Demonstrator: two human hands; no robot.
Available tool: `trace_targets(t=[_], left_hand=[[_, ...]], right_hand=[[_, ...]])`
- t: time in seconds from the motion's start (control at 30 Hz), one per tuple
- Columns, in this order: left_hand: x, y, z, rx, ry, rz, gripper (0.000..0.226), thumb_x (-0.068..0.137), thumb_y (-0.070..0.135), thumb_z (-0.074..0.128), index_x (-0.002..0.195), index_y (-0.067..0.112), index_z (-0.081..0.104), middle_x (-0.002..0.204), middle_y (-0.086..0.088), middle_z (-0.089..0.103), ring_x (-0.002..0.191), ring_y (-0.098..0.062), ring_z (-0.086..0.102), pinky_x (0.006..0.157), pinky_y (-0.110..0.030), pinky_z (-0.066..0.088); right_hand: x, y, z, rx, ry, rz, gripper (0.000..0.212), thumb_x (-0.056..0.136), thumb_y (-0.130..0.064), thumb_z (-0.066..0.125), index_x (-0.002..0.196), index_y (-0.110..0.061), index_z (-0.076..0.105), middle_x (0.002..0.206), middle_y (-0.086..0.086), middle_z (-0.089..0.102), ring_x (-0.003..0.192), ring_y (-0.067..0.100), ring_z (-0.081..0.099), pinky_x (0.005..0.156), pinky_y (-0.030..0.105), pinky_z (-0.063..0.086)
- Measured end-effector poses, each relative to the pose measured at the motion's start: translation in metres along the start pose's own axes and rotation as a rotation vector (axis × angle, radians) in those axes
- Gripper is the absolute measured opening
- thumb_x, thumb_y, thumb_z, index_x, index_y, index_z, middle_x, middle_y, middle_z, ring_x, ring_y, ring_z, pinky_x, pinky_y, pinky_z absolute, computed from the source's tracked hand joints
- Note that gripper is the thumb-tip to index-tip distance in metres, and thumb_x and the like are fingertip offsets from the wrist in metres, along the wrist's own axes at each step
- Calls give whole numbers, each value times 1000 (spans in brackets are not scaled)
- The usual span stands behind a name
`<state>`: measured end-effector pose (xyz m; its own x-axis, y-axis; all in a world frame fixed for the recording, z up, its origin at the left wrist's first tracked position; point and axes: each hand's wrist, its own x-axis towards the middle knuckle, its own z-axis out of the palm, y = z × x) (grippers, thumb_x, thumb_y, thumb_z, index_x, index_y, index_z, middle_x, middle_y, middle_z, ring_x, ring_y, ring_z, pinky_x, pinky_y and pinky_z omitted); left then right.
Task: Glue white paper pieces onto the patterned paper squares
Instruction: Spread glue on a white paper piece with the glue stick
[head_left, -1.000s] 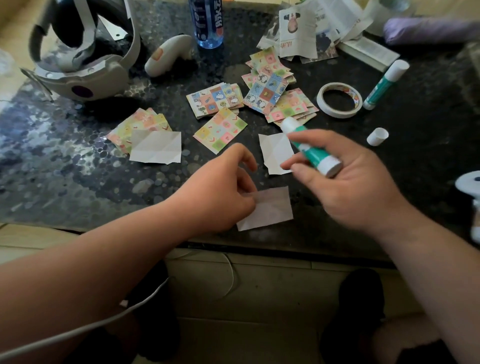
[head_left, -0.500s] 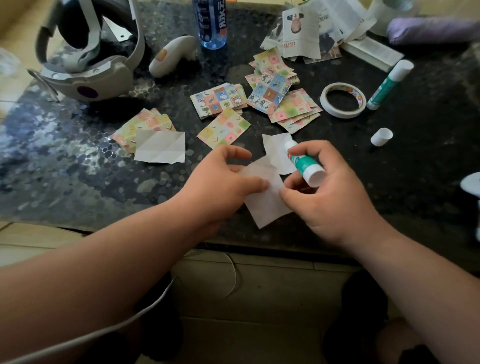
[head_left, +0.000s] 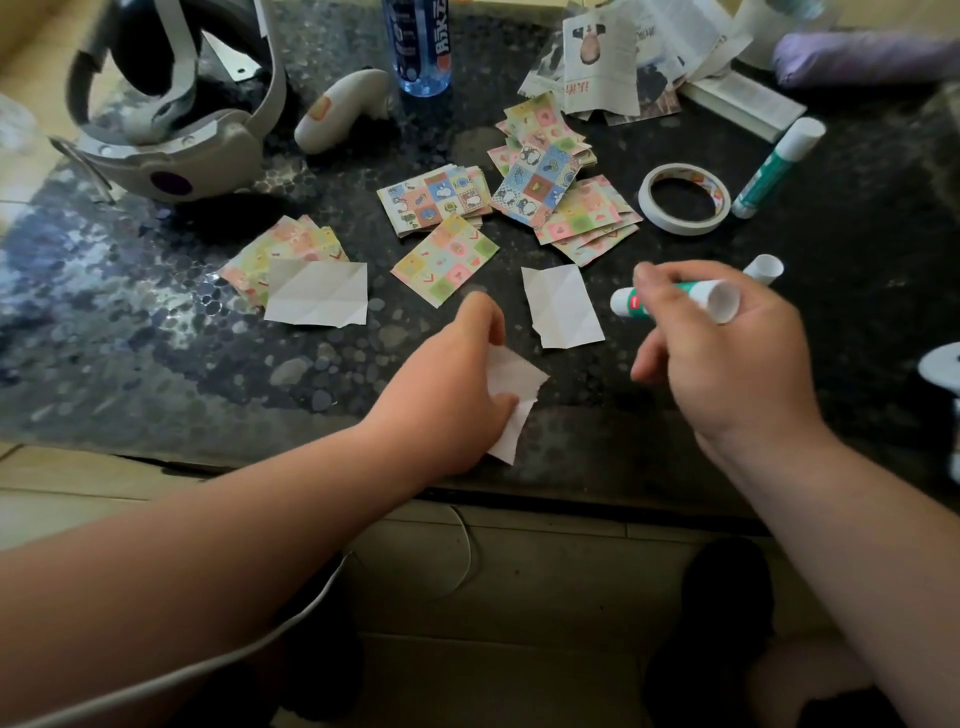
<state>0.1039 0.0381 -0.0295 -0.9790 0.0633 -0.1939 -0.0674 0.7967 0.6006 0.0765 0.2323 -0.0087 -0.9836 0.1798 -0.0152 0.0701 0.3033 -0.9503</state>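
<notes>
My left hand (head_left: 457, 384) pinches a small white paper piece (head_left: 511, 397) near the table's front edge. My right hand (head_left: 727, 358) grips an uncapped green-and-white glue stick (head_left: 675, 300), lying sideways above the table, clear of the paper. Another white piece (head_left: 561, 306) lies flat between the hands, slightly farther back. A single patterned square (head_left: 444, 258) lies just behind my left hand. More patterned squares lie in piles (head_left: 550, 176) farther back. To the left, a creased white piece (head_left: 317, 300) lies on a patterned stack (head_left: 283, 249).
The glue cap (head_left: 763, 267) stands right of my right hand. Behind it are a tape roll (head_left: 683, 200) and a second capped glue stick (head_left: 776, 166). A headset (head_left: 171, 119), a controller (head_left: 340, 109), a bottle (head_left: 420, 44) and cut magazine pages (head_left: 608, 62) line the back.
My right hand let go of the white piece and lifted away to the right with the glue stick. My left hand keeps the piece and has turned it near the front edge.
</notes>
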Motion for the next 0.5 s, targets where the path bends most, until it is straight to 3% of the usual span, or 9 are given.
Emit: trace_targets(t=[0.17, 0.23, 0.33, 0.43, 0.5], left_hand=[[1, 1, -6, 204, -87, 3, 34, 91, 37, 68, 100, 26, 37, 86, 9, 49, 72, -7, 46, 56, -23, 31], [1, -1, -8, 243, -133, -3, 30, 91, 42, 67, 102, 27, 43, 95, 8, 52, 82, -12, 50, 62, -25, 34], [2, -4, -13, 274, -191, -7, 34, 92, 45, 66, 121, 34, 54, 114, 8, 53, 107, -16, 52, 81, -27, 37], [4, -8, -18, 301, -214, -1, 39, 91, 41, 66, 129, 39, 57, 97, 14, 46, 99, -15, 48, 80, -27, 36], [5, -10, -20, 310, -223, 6, 41, 91, 36, 67, 130, 39, 58, 86, 16, 40, 92, -13, 44, 73, -27, 35]], right_hand=[[2, 1, -2, 69, -9, 61, 32, 91, -53, 69, 86, -22, 75, 59, 3, 68, 54, 10, 62, 72, 37, 49], [0, 4, -1, 33, -82, 64, 23, 91, -40, 72, 82, -20, 77, 53, 2, 63, 54, 11, 59, 67, 36, 49], [-2, 9, 3, -7, -148, 87, 9, 84, -24, 74, 78, -19, 78, 53, 5, 62, 56, 16, 59, 66, 45, 55], [-3, 12, 6, -33, -235, 129, 13, 73, -28, 76, 82, -19, 79, 68, 6, 71, 66, 19, 68, 77, 54, 62], [-5, 15, 9, -80, -287, 127, 17, 72, -33, 77, 85, -22, 79, 80, 2, 75, 79, 20, 73, 80, 51, 62]])
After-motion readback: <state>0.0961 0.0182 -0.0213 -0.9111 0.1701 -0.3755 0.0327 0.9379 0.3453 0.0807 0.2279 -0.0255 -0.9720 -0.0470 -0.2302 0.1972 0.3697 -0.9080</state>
